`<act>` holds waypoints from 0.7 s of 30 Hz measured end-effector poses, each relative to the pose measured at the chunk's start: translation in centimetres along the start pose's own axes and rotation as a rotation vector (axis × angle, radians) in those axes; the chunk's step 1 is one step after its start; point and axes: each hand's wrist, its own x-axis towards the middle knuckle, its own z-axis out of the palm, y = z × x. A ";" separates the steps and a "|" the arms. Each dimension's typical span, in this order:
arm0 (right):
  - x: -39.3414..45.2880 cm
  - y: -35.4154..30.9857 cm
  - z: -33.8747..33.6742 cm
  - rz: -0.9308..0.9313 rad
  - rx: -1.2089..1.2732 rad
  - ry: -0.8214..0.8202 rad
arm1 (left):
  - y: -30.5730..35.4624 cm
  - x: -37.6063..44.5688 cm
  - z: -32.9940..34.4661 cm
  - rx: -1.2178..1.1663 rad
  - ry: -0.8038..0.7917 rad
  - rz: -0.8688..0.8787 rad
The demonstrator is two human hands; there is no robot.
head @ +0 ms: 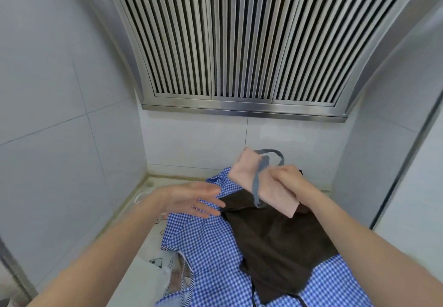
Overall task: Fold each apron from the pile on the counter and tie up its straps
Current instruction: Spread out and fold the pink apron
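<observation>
Above counter pile, right hand (291, 182) gripping pink apron (249, 175), left hand (191, 199) released

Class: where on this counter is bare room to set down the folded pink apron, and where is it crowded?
Bare counter shows only along the left wall, beside the blue checked apron, and a strip by the back wall. The middle is crowded: brown apron over checked. The right hand holds the pink apron.

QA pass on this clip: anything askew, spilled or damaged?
Nothing spilled or damaged. The brown apron lies crooked across the rumpled checked apron, both unfolded. The right hand holds the folded pink apron with its grey strap looped loose; the left hand hovers open.
</observation>
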 end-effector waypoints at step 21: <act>-1.9 -4.5 3.2 -0.526 -0.486 -0.077 | 4.6 3.0 1.3 0.260 0.464 0.066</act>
